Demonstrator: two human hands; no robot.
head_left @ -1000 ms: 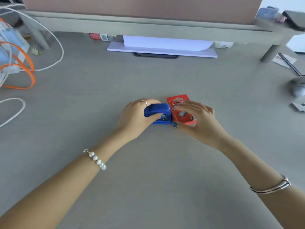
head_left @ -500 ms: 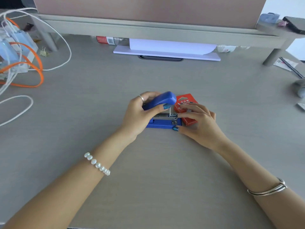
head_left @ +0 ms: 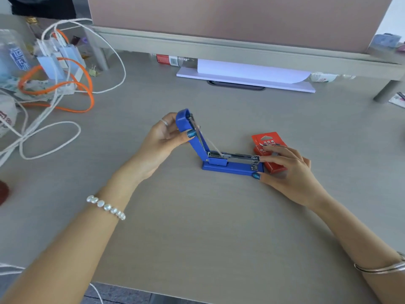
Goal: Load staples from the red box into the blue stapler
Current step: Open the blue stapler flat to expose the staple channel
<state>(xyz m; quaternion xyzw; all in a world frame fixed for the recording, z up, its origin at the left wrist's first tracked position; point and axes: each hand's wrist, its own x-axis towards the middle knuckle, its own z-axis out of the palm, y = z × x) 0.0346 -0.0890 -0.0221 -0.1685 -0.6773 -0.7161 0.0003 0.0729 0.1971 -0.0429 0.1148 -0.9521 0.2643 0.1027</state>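
Note:
The blue stapler [head_left: 228, 166] sits in the middle of the grey desk with its lid swung up and back, baring the metal staple channel [head_left: 240, 157]. My left hand [head_left: 162, 139] pinches the raised blue lid [head_left: 186, 126] between thumb and fingers. My right hand [head_left: 289, 170] grips the front end of the stapler's base, thumb at the near side and fingers on the metal tip. The red staple box [head_left: 267, 142] lies closed just right of the stapler, partly under my right fingers.
White and orange cables [head_left: 65, 93] with chargers lie at the left. A white paper stack [head_left: 247, 75] rests under the monitor shelf [head_left: 219, 49] at the back. A dark red object [head_left: 3, 191] sits at the left edge. The desk's front edge [head_left: 197, 297] is close.
The stapler went from shut to wide open: my left hand swung the lid up and back to the left. My right hand kept hold of the front of the base by the red box.

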